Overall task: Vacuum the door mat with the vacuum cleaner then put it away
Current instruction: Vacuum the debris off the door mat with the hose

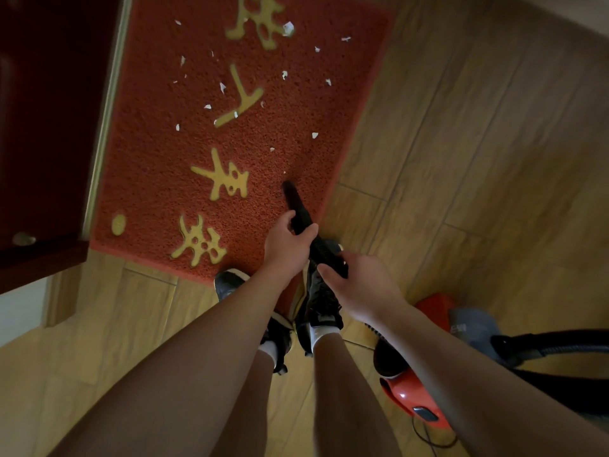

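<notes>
A red door mat (171, 153) with yellow characters lies on the floor ahead of me, scattered with several white paper scraps (288, 28). The black vacuum nozzle (294, 201) points down onto the mat near its right edge. My left hand (286, 246) grips the nozzle tube from the left. Just behind it, my right hand (357, 285) holds the ribbed black hose end. The red vacuum cleaner body (410, 399) sits on the floor at my right, its black hose (560, 347) curving off to the right edge.
A dark red door (43, 127) stands at the left of the mat, with a metal threshold strip (105, 120) along it. Wooden floor (478, 153) spreads to the right. My feet in black shoes (321, 301) stand at the mat's near edge. A thin cord (428, 438) trails from the vacuum.
</notes>
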Demonstrator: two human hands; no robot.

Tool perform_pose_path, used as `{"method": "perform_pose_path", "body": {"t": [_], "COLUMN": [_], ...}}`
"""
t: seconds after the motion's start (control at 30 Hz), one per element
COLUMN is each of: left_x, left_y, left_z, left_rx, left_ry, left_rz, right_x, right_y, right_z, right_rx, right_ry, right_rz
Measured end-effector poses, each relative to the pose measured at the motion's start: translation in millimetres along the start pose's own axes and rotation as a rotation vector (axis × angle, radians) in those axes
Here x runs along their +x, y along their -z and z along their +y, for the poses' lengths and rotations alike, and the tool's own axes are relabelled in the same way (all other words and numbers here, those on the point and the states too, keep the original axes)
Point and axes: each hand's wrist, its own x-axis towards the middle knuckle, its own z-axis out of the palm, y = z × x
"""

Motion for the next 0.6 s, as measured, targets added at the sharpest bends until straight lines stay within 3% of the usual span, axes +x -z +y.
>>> {"method": "perform_pose_path", "body": {"t": [0.6], "left_x": [13], "left_y": [9], "left_z": [23], "left_rx": [-0.006], "left_ry": [0.020], "left_rz": [0.011], "right_x": [17], "right_y": [13], "right_z": [-14], "right_rx": [0.002], "right_ry": [-0.012], "right_rz": [0.025]}}
